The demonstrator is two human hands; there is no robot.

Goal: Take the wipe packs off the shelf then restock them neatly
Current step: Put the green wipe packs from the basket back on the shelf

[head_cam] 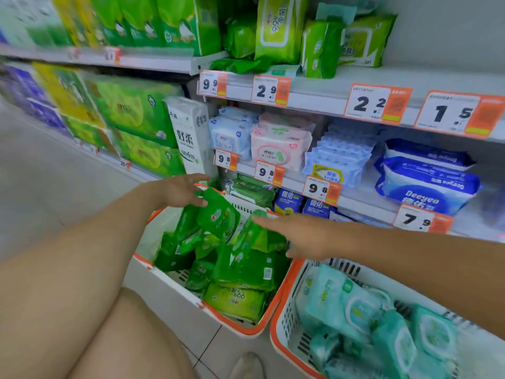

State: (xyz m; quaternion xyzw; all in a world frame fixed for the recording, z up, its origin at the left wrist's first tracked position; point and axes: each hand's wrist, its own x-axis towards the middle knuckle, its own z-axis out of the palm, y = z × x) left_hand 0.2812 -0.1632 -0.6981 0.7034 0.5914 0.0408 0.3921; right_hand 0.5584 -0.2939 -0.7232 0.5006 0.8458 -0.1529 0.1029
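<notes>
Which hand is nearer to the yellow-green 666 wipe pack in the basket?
Right. The right hand hovers open above the green packs, just up from the 666 pack. The left hand is farther, at the basket's far end.
</notes>
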